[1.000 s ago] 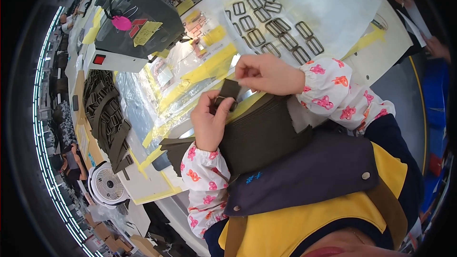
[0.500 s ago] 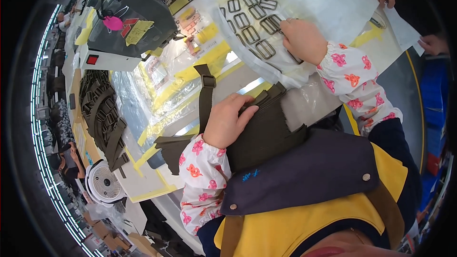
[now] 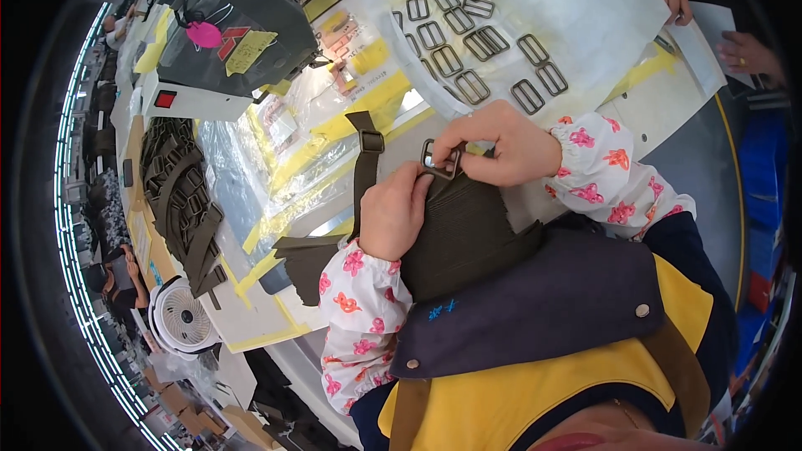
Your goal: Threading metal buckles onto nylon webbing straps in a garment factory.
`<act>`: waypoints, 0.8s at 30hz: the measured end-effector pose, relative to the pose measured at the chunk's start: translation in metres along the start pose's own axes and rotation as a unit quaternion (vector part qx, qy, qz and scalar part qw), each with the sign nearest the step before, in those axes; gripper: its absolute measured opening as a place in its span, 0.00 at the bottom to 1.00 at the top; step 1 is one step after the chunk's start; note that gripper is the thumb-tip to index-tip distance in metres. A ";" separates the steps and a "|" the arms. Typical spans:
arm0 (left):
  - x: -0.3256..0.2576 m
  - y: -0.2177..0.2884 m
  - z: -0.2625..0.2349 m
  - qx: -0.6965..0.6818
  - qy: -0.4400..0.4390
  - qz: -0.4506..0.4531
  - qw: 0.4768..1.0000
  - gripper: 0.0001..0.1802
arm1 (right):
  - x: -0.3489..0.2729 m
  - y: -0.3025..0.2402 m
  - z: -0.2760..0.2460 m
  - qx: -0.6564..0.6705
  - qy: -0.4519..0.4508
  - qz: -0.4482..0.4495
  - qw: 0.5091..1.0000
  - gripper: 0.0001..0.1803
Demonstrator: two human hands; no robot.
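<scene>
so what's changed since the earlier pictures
The right grip reached forward to the sheet, then brought a buckle back to the stack. The left grip let go of the buckled strap, now lying to its left. The fan and machine stayed put.

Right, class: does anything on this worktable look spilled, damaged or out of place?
Nothing looks clearly spilled or damaged. The loose buckles on the white sheet lie at uneven angles, and the dark straps at the left are jumbled together, but both look like ordinary work clutter.
</scene>
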State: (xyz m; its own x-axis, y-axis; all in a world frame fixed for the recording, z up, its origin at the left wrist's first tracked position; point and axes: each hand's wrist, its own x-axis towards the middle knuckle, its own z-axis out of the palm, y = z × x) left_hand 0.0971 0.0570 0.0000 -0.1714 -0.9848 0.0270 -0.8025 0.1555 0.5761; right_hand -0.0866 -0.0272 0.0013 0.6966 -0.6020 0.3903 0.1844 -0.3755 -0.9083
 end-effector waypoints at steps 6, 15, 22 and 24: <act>0.006 -0.015 -0.010 -0.118 0.121 -0.080 0.982 0.06 | -0.018 0.015 0.001 -0.037 -0.103 0.121 0.987 0.10; -0.012 -0.025 -0.024 -0.380 0.111 -0.075 0.915 0.08 | 0.007 -0.005 0.006 0.252 0.031 0.215 0.943 0.06; -0.017 -0.027 -0.023 -0.347 0.085 -0.056 0.932 0.09 | 0.021 0.001 0.030 0.291 0.024 0.221 0.931 0.10; -0.017 -0.024 -0.023 -0.348 0.080 -0.051 0.933 0.10 | 0.026 -0.003 0.033 0.261 -0.014 0.297 0.919 0.10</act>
State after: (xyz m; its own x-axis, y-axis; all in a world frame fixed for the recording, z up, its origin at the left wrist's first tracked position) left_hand 0.1319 0.0684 0.0045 0.0174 -0.9993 0.0318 -0.2340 0.0268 0.9719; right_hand -0.0460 -0.0186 0.0092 0.7977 -0.5710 -0.1940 0.0692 0.4063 -0.9111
